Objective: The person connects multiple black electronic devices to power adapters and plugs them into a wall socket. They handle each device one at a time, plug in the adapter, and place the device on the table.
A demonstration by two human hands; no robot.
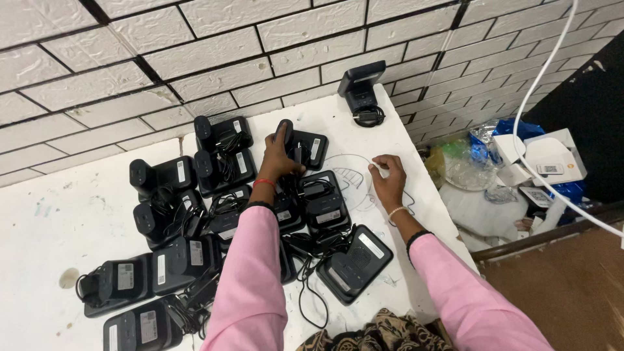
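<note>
Gripping a black device upright, long axis vertical, left hand fingers closed; right hand loosely curled.

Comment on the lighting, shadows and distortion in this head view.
Head view: even, soft light on the white table, faint shadows beside the black devices; wide-angle lens bows the tile wall; left hand and right hand look sharp; dark corner underexposed.

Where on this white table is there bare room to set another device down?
Bare patches: the table's left part, between the tiled wall and the black devices; and the strip from the right hand up to the lone upright device. Around the left hand it is crowded.
</note>
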